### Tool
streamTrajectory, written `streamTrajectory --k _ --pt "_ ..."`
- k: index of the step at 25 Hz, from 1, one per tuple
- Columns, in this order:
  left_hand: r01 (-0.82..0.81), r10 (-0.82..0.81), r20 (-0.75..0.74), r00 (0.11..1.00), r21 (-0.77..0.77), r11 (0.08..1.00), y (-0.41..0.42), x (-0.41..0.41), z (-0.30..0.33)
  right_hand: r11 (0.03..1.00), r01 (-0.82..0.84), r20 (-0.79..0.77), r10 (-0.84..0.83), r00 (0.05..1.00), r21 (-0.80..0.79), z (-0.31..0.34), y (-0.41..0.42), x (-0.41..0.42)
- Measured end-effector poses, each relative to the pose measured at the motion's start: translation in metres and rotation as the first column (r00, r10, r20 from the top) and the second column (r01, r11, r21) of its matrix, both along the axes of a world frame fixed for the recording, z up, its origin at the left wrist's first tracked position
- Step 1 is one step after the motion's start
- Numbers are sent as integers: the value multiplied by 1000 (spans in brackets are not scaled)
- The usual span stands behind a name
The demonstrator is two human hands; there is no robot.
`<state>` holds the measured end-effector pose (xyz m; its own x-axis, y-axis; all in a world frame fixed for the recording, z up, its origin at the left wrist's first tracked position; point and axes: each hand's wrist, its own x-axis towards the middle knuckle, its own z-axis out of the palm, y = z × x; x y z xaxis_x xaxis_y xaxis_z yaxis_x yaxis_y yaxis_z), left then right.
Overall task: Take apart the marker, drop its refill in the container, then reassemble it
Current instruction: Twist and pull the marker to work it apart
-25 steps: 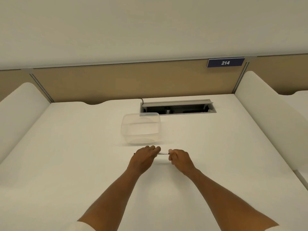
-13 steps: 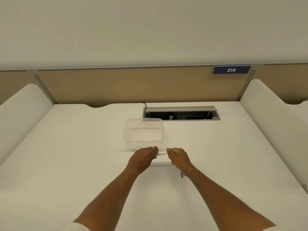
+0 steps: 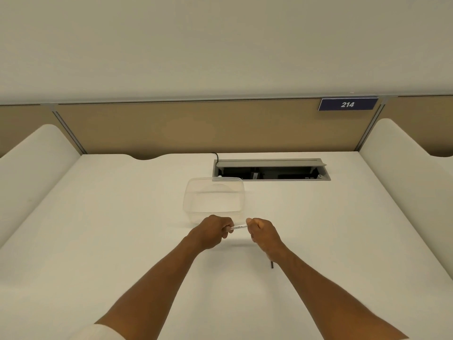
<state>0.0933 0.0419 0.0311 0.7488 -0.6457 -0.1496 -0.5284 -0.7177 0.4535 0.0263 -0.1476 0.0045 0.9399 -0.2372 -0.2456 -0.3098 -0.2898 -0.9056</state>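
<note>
Just in front of the clear container (image 3: 213,196), both hands' fingers (image 3: 226,230) pinch the whiteboard marker (image 3: 238,227); likely disassembly, needing a pull apart.

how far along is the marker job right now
Early stage. Both hands, left hand and right hand, grip the white marker at its ends, apparently working it apart. The clear container looks empty, so dropping in the refill and reassembly remain. A thin dark piece shows under the right wrist; unclear what.

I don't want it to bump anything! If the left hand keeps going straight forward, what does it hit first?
Probably the clear container, just beyond the left hand; depth is hard to judge.
</note>
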Motion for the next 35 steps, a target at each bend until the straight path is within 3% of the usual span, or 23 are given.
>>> streamTrajectory --k 6,13,19,25,31,35 --pt "22 -24 57 998 31 999 3 5 7 998 -39 -12 40 999 40 10 -5 -3" --pt "-32 31 100 994 0 1000 2 -5 13 981 -6 -204 46 978 192 14 -6 -6" --pt "-66 69 64 996 -44 997 7 -6 7 984 -6 -96 23 995 179 13 -1 -1" --pt "-76 79 78 994 -37 996 12 -5 5 973 -128 17 127 992 191 12 -10 -3" --pt "-81 85 91 992 -53 995 7 -7 12 983 -65 -141 90 986 170 18 -8 -3" --pt "-78 83 88 993 -57 995 9 -7 10 981 -124 -38 131 991 152 15 -10 -6"
